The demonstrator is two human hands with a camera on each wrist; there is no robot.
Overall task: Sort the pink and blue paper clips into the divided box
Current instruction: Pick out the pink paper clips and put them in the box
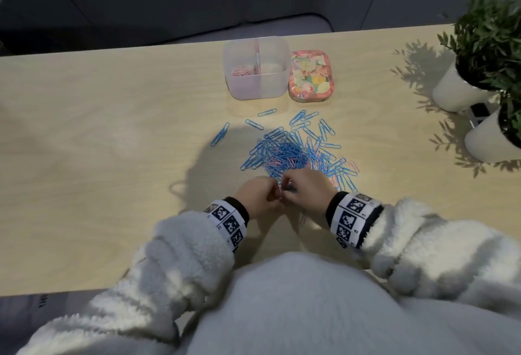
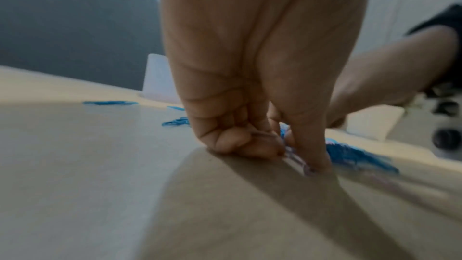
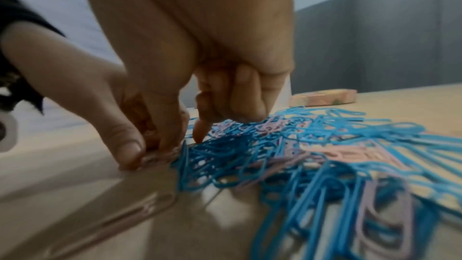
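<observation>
A heap of blue and pink paper clips [image 1: 296, 154] [image 3: 287, 151] lies mid-table. Behind it stands the translucent divided box [image 1: 270, 86] [image 2: 156, 80], with pink clips [image 1: 242, 71] in its left compartment. Both hands meet at the heap's near edge. My left hand [image 1: 275, 192] [image 2: 292, 157] pinches a pink paper clip [image 2: 301, 164] [image 3: 160, 156] against the table, thumb against curled fingers. My right hand [image 1: 286, 185] [image 3: 185, 141] has its fingers curled; its thumb bears on the same pink clip and its index fingertip touches the heap.
The box's floral lid [image 1: 309, 73] [image 3: 325, 97] lies right of the box. A few stray blue clips [image 1: 220, 134] sit left of the heap. Two plants in white pots [image 1: 462, 92] [image 1: 490, 140] stand at the right, with a small dark object [image 1: 479, 113] between them.
</observation>
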